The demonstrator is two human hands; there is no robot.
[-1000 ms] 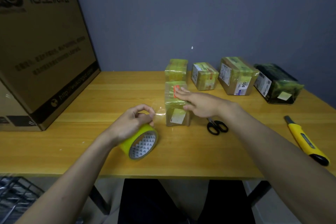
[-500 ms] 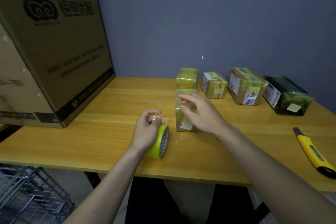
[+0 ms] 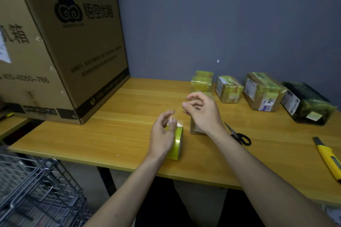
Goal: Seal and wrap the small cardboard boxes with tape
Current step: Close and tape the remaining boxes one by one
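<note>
We're mid-wrap on the small box (image 3: pixel 196 129), sitting on table (image 3: pixel 129 116) behind right hand (image 3: pixel 202 114). 4 wrapped boxes (image 3: pixel 228 89) done at back. Left hand (image 3: pixel 162 134) gripping tape roll (image 3: pixel 177 142); right fingers curled, apparently pinching tape end, can't tell for sure.

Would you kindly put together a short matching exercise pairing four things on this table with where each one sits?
Things:
1. tape roll
2. scissors
3. utility knife
4. large cardboard box

Places:
A. at the table's far left, against the wall
B. near the table's right edge
C. under the left hand, near the front edge
D. just right of the right hand's wrist

Pairs: 1-C, 2-D, 3-B, 4-A
</note>
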